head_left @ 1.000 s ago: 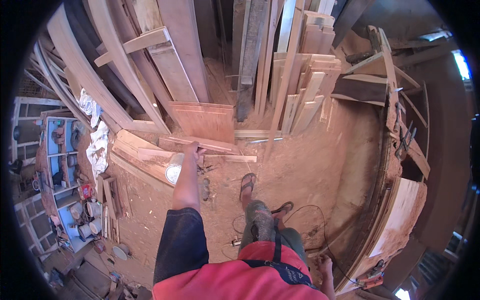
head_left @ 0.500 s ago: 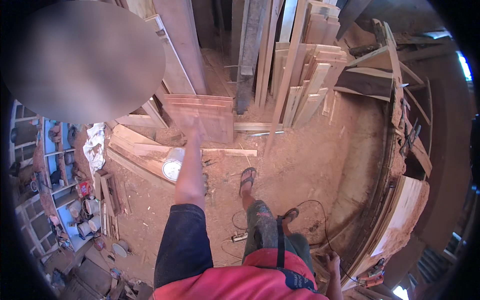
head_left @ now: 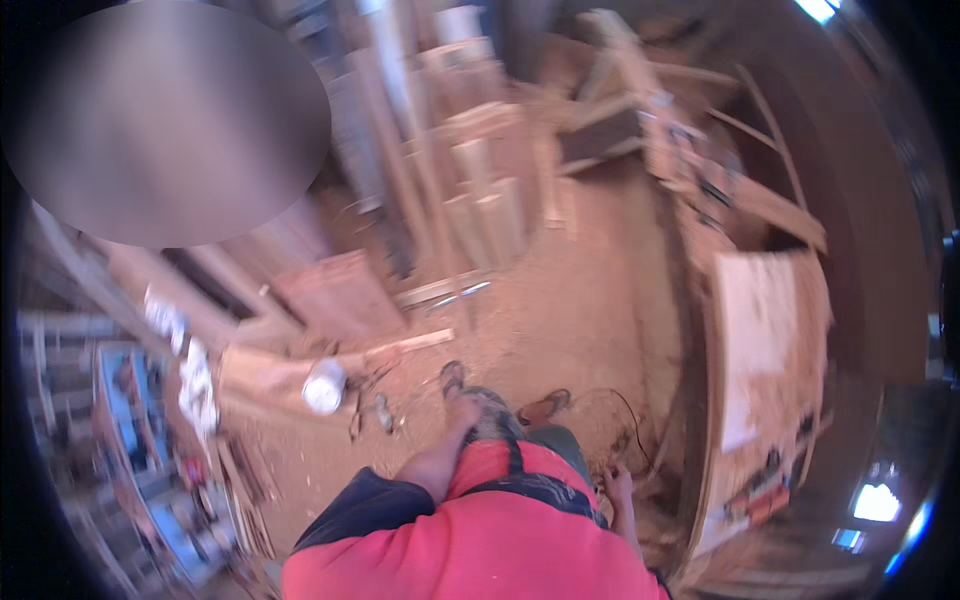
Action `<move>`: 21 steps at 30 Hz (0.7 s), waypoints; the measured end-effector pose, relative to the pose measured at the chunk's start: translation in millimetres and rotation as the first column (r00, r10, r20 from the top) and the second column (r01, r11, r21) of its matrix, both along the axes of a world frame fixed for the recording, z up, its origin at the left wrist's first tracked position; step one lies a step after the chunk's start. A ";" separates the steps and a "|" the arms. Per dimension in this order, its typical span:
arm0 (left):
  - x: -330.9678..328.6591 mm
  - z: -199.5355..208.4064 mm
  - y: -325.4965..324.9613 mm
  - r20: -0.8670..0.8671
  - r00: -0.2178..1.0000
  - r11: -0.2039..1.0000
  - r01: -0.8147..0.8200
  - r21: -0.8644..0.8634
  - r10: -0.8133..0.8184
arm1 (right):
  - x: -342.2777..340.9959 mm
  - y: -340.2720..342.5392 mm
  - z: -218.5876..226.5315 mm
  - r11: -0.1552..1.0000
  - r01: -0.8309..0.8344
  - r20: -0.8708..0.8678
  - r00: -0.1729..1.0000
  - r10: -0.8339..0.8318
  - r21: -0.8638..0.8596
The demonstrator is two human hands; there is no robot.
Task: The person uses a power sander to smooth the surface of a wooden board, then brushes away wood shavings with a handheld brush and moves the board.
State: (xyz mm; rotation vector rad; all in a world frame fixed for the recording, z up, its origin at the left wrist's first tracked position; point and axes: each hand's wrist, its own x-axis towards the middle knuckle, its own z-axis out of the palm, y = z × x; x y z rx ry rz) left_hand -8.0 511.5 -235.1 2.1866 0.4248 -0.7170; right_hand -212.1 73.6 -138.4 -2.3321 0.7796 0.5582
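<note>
My left arm is bent in front of me, and my left hand (head_left: 468,410) is by the knee of my dusty trousers (head_left: 490,418); motion blur smears its fingers. At my right side hangs my right hand (head_left: 617,484), low over the floor. Its fingers are too small and blurred to show whether they hold anything. A reddish-brown board stack (head_left: 340,297) leans upright ahead and to the left, apart from both hands. Near it a white bucket (head_left: 324,386) lies beside a long plank (head_left: 410,345) on the floor.
Tall boards (head_left: 485,190) lean at the back. On the right is a bench (head_left: 750,350) with a pale, sawdust-covered board and a red-orange tool (head_left: 755,503). A thin cable (head_left: 632,410) trails on the floor. Blue shelving (head_left: 140,450) stands at the left, near a white cloth (head_left: 198,390).
My left arm, stretched forward to the leaning boards before, is drawn back by my knee. The view has turned to the right, so the bench shows more fully.
</note>
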 end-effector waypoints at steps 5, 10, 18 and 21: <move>101.0 19.9 48.6 0.264 0.959 0.988 0.075 0.132 -0.108 | 26.3 -36.4 16.4 0.997 0.079 0.147 0.986 -0.075 -0.021; 218.0 84.7 -47.3 0.086 0.992 0.987 0.079 0.140 -0.091 | -11.1 -117.0 19.0 0.896 0.443 0.395 0.826 -0.403 -0.012; 325.2 161.2 -331.2 0.440 0.823 0.861 0.474 -0.187 -0.358 | 33.9 -189.3 58.5 0.369 0.878 0.535 0.163 -0.829 0.305; 382.5 164.5 -427.7 0.533 0.726 0.813 0.571 -0.115 -0.435 | 91.4 -199.7 92.5 0.399 0.847 0.590 0.131 -0.797 0.351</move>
